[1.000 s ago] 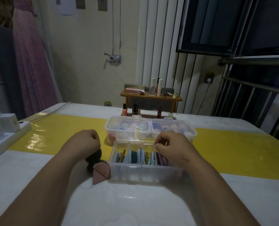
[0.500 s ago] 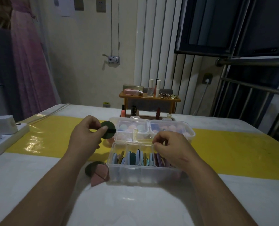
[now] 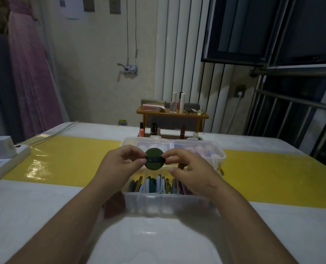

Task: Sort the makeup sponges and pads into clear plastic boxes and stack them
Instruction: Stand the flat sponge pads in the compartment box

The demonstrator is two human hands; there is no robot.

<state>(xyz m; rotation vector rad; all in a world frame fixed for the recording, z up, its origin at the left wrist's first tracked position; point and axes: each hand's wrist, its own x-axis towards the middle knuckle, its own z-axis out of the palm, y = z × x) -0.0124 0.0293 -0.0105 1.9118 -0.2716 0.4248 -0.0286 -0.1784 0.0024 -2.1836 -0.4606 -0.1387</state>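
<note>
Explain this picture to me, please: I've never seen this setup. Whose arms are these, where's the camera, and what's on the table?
No machine here: a person works bare-handed, and the one camera sits on their head, looking forward and down, so you see their own arms. The left hand pinches a round green pad by one edge; the right hand has fingertips on the opposite edge. Below, on the white table, stands an open clear box with flat pads stood on edge in compartments. Behind it is a second box holding pale sponges. A pink sponge lies left of the clear box.
</note>
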